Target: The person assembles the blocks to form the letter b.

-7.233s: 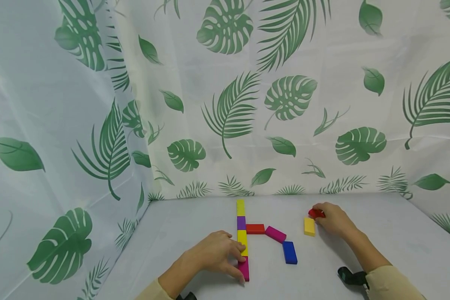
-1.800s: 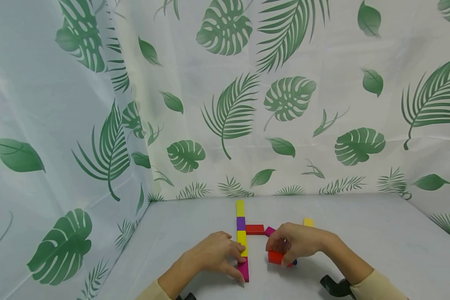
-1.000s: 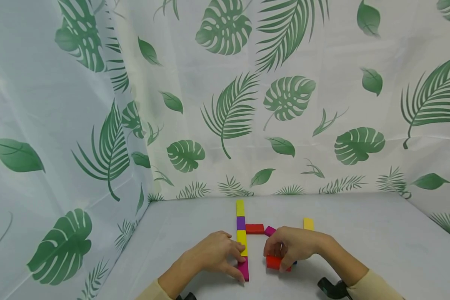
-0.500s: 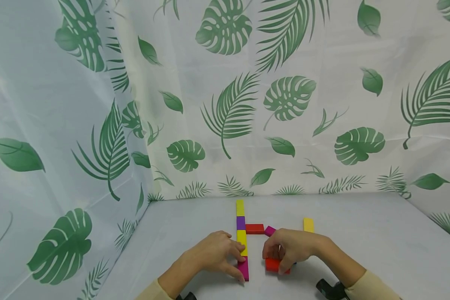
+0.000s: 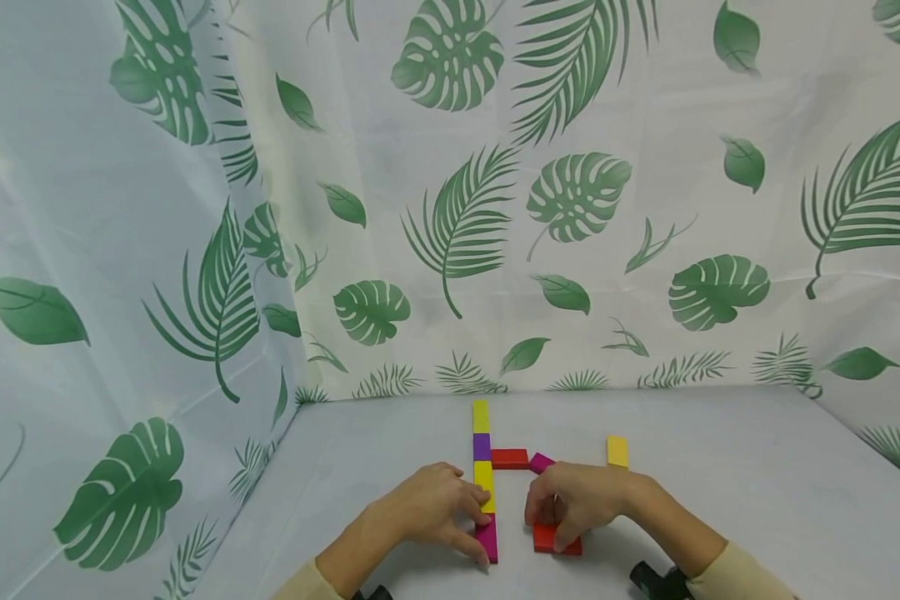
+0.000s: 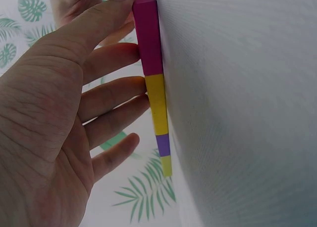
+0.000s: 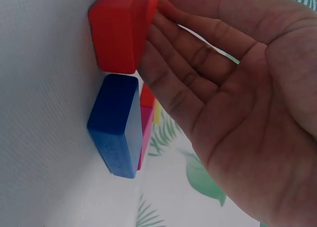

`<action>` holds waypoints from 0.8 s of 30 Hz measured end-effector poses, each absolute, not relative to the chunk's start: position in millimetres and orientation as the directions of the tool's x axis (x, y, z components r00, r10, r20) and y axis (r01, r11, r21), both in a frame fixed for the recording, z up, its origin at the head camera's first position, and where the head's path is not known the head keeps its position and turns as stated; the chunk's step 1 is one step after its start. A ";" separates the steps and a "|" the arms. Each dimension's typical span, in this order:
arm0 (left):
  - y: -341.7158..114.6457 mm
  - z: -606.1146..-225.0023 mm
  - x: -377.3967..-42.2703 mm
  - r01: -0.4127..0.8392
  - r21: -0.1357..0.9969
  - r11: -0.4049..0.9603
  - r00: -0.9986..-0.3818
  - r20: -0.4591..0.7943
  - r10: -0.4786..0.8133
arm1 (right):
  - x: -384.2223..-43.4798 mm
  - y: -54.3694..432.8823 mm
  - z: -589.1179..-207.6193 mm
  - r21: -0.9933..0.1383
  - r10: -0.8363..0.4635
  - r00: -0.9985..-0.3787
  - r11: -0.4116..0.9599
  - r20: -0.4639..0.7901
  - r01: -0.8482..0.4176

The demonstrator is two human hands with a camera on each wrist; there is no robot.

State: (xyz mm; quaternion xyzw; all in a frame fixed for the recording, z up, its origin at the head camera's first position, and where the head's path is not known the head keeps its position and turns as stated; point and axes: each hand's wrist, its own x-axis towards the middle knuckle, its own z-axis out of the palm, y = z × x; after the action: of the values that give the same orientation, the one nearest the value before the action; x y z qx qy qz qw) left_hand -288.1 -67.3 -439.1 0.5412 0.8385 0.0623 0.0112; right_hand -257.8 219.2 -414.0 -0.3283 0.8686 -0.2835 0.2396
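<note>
My left hand (image 5: 427, 508) rests against the column of blocks, its fingertips along the left side of the near magenta block (image 5: 487, 542) and the yellow block (image 5: 483, 475) beyond it. The left thumb reaches the magenta block's near end. My right hand (image 5: 585, 496) pinches a red block (image 5: 546, 540) low at the table, right of the column. In the right wrist view a blue block (image 7: 115, 123) lies right by the red one, with a narrow gap between them; the hand hides it in the head view.
A purple block (image 5: 482, 447) and another yellow block (image 5: 480, 416) continue the column away from me. A second red block (image 5: 509, 459) extends rightward from it toward a partly hidden magenta block (image 5: 540, 462). A loose yellow block (image 5: 617, 451) lies farther right, before the leaf-patterned curtain (image 5: 630, 367).
My right hand has brought the red block from beside the loose yellow block leftward and toward me. Over the last second it has lowered slightly nearer. The left hand has stayed put.
</note>
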 end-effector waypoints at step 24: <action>-66.5 -438.8 -286.1 0.901 0.110 0.419 -0.427 0.055 0.903 | -258.6 218.9 -416.5 -0.669 -0.703 -0.661 0.626 -0.261 -0.401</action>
State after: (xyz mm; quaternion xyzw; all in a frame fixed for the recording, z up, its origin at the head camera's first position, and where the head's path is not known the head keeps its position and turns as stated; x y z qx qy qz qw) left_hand -286.1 -66.5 -438.8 0.5354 0.8423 0.0611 0.0062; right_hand -258.6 218.9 -416.5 -0.3198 0.8635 -0.2914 0.2590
